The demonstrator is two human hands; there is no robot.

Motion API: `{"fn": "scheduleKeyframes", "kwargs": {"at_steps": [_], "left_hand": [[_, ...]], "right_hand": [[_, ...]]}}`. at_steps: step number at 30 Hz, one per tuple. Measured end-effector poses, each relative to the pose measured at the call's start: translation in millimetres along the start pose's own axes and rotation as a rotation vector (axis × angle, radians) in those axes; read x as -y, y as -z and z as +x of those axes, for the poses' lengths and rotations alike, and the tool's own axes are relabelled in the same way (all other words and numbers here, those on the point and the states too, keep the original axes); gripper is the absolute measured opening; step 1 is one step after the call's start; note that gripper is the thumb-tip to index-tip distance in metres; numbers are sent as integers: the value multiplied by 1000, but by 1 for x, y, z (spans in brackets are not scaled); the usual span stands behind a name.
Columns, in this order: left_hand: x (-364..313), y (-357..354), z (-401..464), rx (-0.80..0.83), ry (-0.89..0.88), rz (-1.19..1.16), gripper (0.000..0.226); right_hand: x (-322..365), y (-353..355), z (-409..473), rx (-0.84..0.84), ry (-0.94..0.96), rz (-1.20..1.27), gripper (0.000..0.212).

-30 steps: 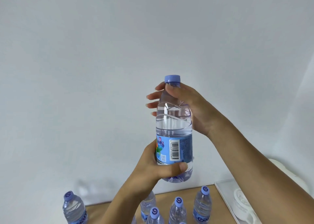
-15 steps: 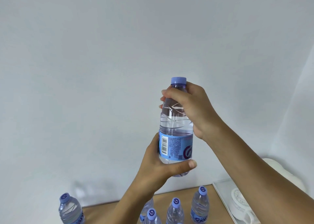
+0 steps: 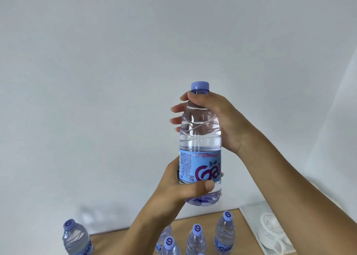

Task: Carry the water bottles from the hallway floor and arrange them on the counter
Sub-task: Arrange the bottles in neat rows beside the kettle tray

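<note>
The held bottle (image 3: 200, 144) stands upright in mid-air at the centre of the frame, its long axis vertical, cap (image 3: 200, 86) pointing up and its base down — well above the counter (image 3: 241, 229). It is clear plastic with swirled ridges on the shoulder, full of water, and closed with a lilac-blue cap. A light blue label wraps its lower half, showing large purple letters that read "Ga" before the rest curves out of sight, with small print and a barcode strip at the label's left edge, too fine to read.

The right hand (image 3: 222, 119) curls round the shoulder just under the cap, fingertips showing past the left side. The left hand (image 3: 179, 189) grips the lower part, thumb across the front beneath the label.

Along the bottom of the frame, other bottles (image 3: 225, 233) stand upright on the wooden counter — their caps bear a "6"-like swirl. At lower right sits a white tray (image 3: 251, 214).
</note>
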State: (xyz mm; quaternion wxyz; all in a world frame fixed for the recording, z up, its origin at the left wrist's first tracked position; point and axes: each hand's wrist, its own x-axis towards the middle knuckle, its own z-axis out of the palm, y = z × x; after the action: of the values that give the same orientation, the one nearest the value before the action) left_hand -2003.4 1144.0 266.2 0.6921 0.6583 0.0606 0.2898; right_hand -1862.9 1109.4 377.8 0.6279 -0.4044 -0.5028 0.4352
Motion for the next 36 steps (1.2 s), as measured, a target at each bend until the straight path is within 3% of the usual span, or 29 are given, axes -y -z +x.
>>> {"fn": "scheduleKeyframes", "kwargs": {"at_steps": [4,14,19,26,33,36], "left_hand": [[4,2,4,54,41,-11,51],[16,-10,14,-133,54,279,67],[19,-13,17,-119,32,271,61],[30,-26,22,-86,24,244,60],[49,-51,30,-23,32,248,61],[58,-65,33,15,33,254,60]], "right_hand": [[-4,1,0,-161,45,-82,11],[-14,0,-3,-440,209,-369,16],[-12,6,-9,-417,178,-380,18],[-3,29,-31,-329,88,-305,37],[-3,59,-68,-277,0,-408,22],[-6,73,-82,-333,36,-400,15]]}}
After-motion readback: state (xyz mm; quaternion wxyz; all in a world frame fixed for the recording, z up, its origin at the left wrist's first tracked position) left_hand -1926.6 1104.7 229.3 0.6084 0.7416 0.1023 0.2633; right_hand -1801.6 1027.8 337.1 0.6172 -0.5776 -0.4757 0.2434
